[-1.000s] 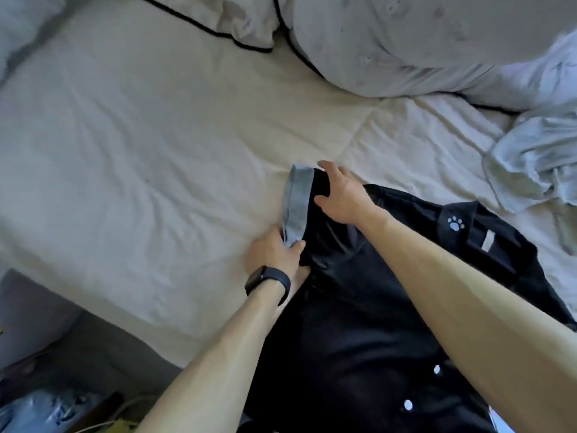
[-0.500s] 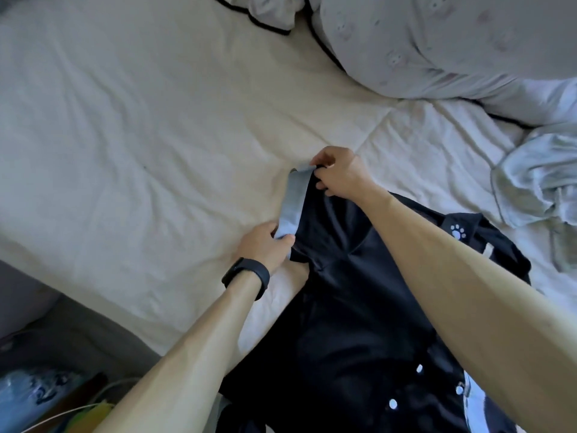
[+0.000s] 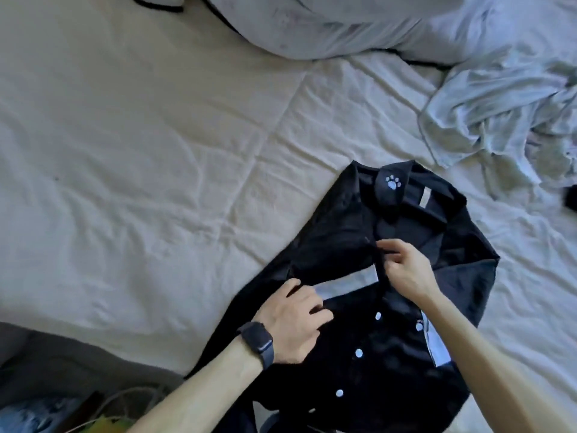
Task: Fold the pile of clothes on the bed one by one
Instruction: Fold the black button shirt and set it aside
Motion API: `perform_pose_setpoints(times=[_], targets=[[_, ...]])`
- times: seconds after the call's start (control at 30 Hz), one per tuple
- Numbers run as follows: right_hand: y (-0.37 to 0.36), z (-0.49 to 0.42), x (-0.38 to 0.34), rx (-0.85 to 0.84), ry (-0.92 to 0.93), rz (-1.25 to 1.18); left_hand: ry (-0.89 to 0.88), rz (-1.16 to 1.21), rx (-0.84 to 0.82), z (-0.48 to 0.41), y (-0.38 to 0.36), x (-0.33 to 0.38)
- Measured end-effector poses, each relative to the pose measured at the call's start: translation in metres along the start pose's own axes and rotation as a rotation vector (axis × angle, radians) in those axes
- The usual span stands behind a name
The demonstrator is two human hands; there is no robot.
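I see black button-front shirt with white buttons, lower centre-right of frame, flat on cream bed sheet. Left hand grips its pale cuff band; right hand pinches black sleeve edge. Upper right: crumpled pale blue garment.

Black shirt: lies on your bed, collar far from you.
Your left hand: holds the pale cuff.
Your right hand: pinches the sleeve.

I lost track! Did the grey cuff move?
Yes. The grey cuff swung right, off the sheet and onto the black shirt, below the paw print.
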State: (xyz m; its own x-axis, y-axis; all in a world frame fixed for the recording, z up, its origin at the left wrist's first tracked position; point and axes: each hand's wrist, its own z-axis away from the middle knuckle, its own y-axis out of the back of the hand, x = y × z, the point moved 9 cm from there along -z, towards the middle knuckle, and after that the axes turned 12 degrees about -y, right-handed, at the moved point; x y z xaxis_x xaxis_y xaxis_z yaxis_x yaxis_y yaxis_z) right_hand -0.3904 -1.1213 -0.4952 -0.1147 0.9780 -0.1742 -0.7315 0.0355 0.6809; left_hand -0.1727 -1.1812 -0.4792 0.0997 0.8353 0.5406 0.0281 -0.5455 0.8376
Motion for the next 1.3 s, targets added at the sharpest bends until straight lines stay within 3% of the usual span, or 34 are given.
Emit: perform_pose_setpoints(times=[0.07,0.13,0.2,0.3,0.5,0.6,0.77,0.97,1.1,1.2,1.3], targets=[[0.002,-0.013,-0.009,0.044,-0.004,-0.097,0.183,0.050,0.080,0.002,0.004,-0.019],[0.000,-0.025,-0.034,0.033,0.019,-0.186,0.496,0.043,0.182,0.012,0.020,-0.052],[-0.011,-0.039,-0.056,-0.044,-0.007,-0.195,0.729,0.047,0.138,0.024,0.022,-0.076],[-0.018,-0.061,-0.072,-0.071,-0.083,-0.220,0.869,0.157,0.037,0.031,0.013,-0.097],[-0.020,-0.079,-0.084,-0.016,-0.055,-0.386,0.891,0.114,-0.141,0.036,0.011,-0.113],[-0.021,-0.082,-0.099,-0.013,0.012,-0.512,0.990,0.234,-0.124,0.049,0.011,-0.121],[-0.027,-0.087,-0.128,-0.038,0.081,-0.490,1.062,0.406,-0.086,0.063,0.011,-0.129],[-0.034,-0.089,-0.121,-0.122,0.026,-0.316,1.016,0.259,-0.221,0.048,0.015,-0.121],[-0.034,-0.079,-0.135,-0.140,0.101,-0.487,1.022,0.182,-0.288,0.045,0.016,-0.124],[-0.030,-0.059,-0.113,-0.017,0.043,-0.571,0.941,0.036,-0.218,0.031,0.032,-0.123],[-0.030,-0.012,-0.058,0.287,0.023,-0.590,0.667,-0.199,0.017,-0.005,0.054,-0.118]])
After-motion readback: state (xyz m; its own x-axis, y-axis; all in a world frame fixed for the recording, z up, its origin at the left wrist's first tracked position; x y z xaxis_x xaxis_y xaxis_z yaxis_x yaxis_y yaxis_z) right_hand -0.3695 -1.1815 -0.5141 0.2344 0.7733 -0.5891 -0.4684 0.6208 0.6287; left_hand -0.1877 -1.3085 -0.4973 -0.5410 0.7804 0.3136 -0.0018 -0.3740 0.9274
